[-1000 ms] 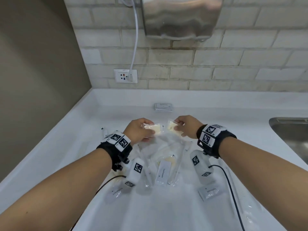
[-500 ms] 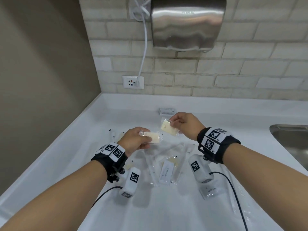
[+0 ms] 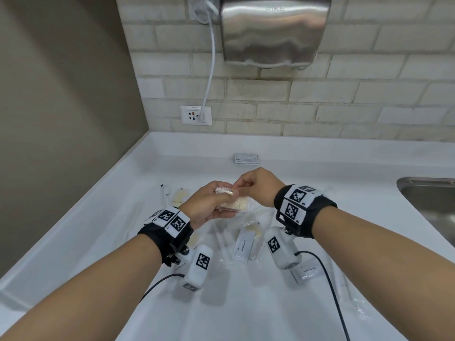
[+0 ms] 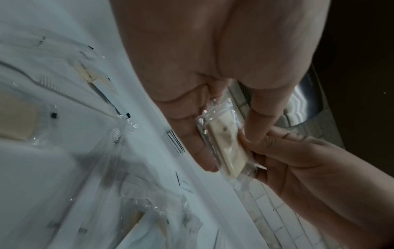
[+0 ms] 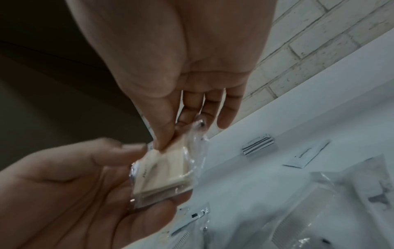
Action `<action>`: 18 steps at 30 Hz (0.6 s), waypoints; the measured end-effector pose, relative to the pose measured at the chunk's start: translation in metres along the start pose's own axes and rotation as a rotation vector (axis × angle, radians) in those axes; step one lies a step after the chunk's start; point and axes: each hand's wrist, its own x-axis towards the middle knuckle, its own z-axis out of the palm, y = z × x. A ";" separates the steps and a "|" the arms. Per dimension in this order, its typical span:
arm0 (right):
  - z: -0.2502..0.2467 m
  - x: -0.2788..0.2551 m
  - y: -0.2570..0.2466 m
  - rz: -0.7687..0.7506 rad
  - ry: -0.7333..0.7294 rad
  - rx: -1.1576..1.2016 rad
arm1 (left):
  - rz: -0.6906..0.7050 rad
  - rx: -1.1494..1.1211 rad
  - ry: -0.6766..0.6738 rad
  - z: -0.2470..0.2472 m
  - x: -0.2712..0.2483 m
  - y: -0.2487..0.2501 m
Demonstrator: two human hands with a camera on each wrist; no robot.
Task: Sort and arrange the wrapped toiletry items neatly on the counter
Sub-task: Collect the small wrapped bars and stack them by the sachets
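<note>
Two cream soap bars in clear wrap [image 3: 236, 205] lie stacked between my hands above the white counter [image 3: 320, 173]. My left hand [image 3: 221, 201] grips the lower wrapped soap [image 5: 157, 190] from beneath, thumb on one side and fingers on the other. My right hand [image 3: 242, 190] pinches the upper wrapped soap [image 5: 170, 161] by its edge and holds it against the lower one. In the left wrist view the soap [image 4: 224, 144] shows edge-on between the left fingers, with the right hand [image 4: 298, 168] touching it. Both hands are raised off the counter.
Under the hands lie a toothpaste sachet [image 3: 242, 246], clear-wrapped long items [image 3: 222, 242] and another wrapped soap [image 3: 179, 195]. A second toothpaste sachet [image 3: 306, 271] lies lower right. A stack of sachets [image 3: 247, 158] sits by the back wall. A steel sink [image 3: 430, 205] is at right.
The hands, each holding a wrapped soap a little apart, have come together. The right hand's soap now lies on the left hand's soap.
</note>
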 end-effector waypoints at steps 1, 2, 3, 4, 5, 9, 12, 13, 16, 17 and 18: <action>0.000 0.000 0.000 -0.003 0.000 0.005 | 0.006 -0.002 0.001 0.000 0.000 0.000; 0.000 0.000 -0.001 -0.006 -0.003 0.013 | 0.015 -0.004 0.007 0.000 0.000 -0.001; 0.000 0.000 0.000 -0.007 -0.009 0.028 | 0.024 -0.008 0.015 0.000 0.000 -0.003; 0.000 0.001 0.001 -0.008 -0.014 0.050 | 0.031 -0.013 0.020 -0.001 -0.001 -0.004; 0.000 0.001 0.003 -0.005 -0.010 0.077 | 0.035 -0.018 0.027 -0.001 -0.001 -0.005; 0.004 -0.002 0.021 0.078 0.101 0.090 | 0.048 -0.021 0.114 -0.011 -0.002 -0.011; 0.012 -0.015 0.037 0.133 -0.066 -0.066 | 0.078 0.016 0.171 -0.027 -0.006 -0.017; 0.017 -0.019 0.040 0.118 -0.158 -0.129 | 0.088 0.019 0.184 -0.032 -0.008 -0.019; 0.040 -0.032 0.042 0.074 -0.402 -0.316 | 0.108 0.015 0.250 -0.050 -0.011 -0.025; 0.048 -0.035 0.043 0.087 -0.451 -0.357 | 0.111 0.018 0.282 -0.055 -0.012 -0.027; 0.054 -0.037 0.044 0.105 -0.473 -0.377 | 0.109 0.015 0.316 -0.060 -0.014 -0.029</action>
